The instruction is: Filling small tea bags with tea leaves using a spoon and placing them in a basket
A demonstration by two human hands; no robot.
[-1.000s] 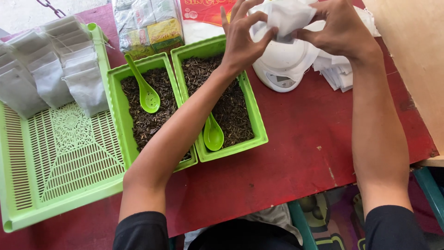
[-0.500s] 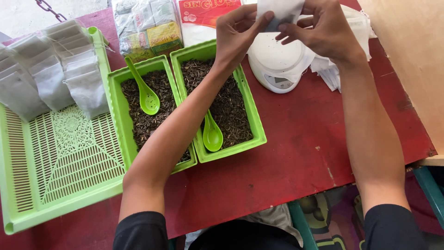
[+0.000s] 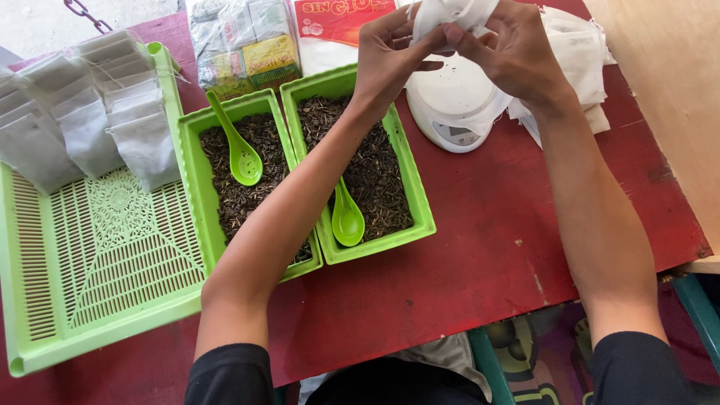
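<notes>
My left hand (image 3: 390, 56) and my right hand (image 3: 514, 49) both grip a small white fabric pouch (image 3: 450, 11) at the top edge of the head view, just above a white round scale (image 3: 454, 109). My left forearm crosses over two green trays of dark dried leaves: the left one (image 3: 196, 135) and the right one (image 3: 412, 191). A green spoon (image 3: 238, 154) lies in the left tray. Another green spoon (image 3: 347, 217) lies in the right tray, partly under my arm.
A large green perforated basket (image 3: 97, 247) at the left holds several filled white pouches (image 3: 82, 127) in a row. A stack of empty white pouches (image 3: 577, 52) lies right of the scale. Printed packets (image 3: 240, 41) lie at the back of the red table (image 3: 487, 255).
Both hands have kept hold of the white pouch and worked it with their fingers above the scale. The pouch looks more folded and sits higher in view now.
</notes>
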